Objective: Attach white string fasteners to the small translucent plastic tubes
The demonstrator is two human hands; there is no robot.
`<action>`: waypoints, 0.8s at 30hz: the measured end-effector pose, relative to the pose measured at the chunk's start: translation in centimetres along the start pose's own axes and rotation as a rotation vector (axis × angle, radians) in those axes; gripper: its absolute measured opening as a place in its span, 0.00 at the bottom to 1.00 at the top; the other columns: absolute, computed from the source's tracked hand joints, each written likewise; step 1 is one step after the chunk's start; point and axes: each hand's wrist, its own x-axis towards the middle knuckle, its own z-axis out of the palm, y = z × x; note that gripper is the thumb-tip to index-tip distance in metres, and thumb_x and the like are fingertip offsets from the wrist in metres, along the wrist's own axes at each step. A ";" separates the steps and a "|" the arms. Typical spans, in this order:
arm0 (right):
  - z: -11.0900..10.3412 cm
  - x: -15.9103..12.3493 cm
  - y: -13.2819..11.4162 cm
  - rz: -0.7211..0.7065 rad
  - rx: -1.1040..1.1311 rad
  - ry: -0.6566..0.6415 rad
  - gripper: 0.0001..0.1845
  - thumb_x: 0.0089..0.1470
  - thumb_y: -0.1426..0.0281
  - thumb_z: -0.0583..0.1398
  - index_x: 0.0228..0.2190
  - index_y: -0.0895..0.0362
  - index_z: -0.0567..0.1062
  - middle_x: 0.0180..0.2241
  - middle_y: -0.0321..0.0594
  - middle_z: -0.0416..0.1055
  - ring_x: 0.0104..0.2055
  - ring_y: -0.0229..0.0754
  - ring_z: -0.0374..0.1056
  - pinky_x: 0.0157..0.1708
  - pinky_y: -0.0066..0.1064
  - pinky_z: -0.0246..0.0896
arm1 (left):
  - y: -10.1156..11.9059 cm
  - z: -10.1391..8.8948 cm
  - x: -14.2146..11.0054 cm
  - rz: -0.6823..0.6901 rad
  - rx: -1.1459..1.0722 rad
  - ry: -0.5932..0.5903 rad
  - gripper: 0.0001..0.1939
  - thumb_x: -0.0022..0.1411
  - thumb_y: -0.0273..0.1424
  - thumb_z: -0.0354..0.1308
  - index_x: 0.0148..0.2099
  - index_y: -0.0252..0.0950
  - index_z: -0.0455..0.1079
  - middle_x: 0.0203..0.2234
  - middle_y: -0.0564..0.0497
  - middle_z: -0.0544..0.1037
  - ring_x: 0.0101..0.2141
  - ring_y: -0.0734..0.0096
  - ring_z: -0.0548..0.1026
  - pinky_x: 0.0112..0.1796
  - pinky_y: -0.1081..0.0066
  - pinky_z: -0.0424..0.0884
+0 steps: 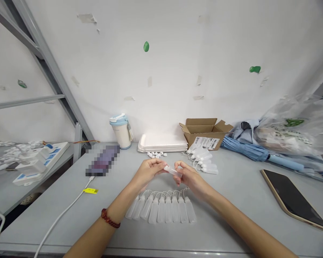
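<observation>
Between my two hands, above the middle of the desk, is a small translucent plastic bottle (174,172), tilted with its white top to the left. The fingers of my left hand (150,171) pinch it at that white top. My right hand (188,177) grips the bottle's body from the other end. Below my hands lies a row of similar translucent bottles (161,211) with thin white cords at their necks. Beyond my hands sits a small pile of white caps (156,154). To the right of it lies another group of corded bottles (204,159).
Along the wall stand a white-and-blue cup (121,132), a stack of white envelopes (163,143) and an open cardboard box (204,132). A folded blue umbrella (258,154), plastic bags (293,129) and a phone (294,199) lie right. A charging cable (64,211) and power strip (40,163) are left.
</observation>
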 end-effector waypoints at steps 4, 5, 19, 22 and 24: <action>0.1 -0.1 0.0 -0.009 -0.001 -0.011 0.04 0.53 0.66 0.53 0.29 0.54 0.61 0.19 0.29 0.56 0.23 0.35 0.54 0.29 0.27 0.52 | 0.1 -0.1 0.0 -0.092 0.165 -0.005 0.17 0.51 0.42 0.62 0.27 0.30 0.72 0.22 0.49 0.75 0.24 0.69 0.75 0.29 0.70 0.70; 0.0 -0.1 0.0 -0.009 0.000 -0.013 0.04 0.53 0.66 0.53 0.29 0.54 0.61 0.20 0.29 0.56 0.23 0.35 0.54 0.29 0.27 0.52 | 0.1 -0.1 0.0 -0.115 0.200 -0.022 0.19 0.52 0.44 0.60 0.26 0.29 0.72 0.20 0.48 0.74 0.21 0.69 0.74 0.26 0.70 0.69; -0.4 -0.1 0.3 0.020 0.058 0.014 0.05 0.52 0.65 0.54 0.30 0.53 0.63 0.18 0.28 0.53 0.21 0.33 0.51 0.27 0.27 0.52 | 0.1 -0.4 0.0 0.068 0.267 -0.140 0.15 0.48 0.31 0.65 0.39 0.31 0.72 0.29 0.51 0.75 0.28 0.73 0.71 0.33 0.72 0.68; -0.4 -0.1 0.2 0.008 0.065 0.017 0.05 0.52 0.64 0.54 0.30 0.53 0.64 0.18 0.28 0.53 0.21 0.33 0.51 0.26 0.27 0.52 | 0.3 -0.3 -0.1 0.048 0.307 -0.159 0.15 0.52 0.36 0.62 0.41 0.31 0.71 0.30 0.49 0.75 0.29 0.73 0.72 0.34 0.71 0.68; -0.3 -0.2 0.1 0.004 0.058 0.021 0.06 0.52 0.64 0.54 0.29 0.53 0.63 0.18 0.28 0.54 0.21 0.33 0.51 0.26 0.26 0.52 | 0.3 -0.3 -0.1 -0.001 0.324 -0.170 0.18 0.57 0.42 0.55 0.35 0.30 0.71 0.25 0.49 0.74 0.26 0.72 0.72 0.31 0.70 0.68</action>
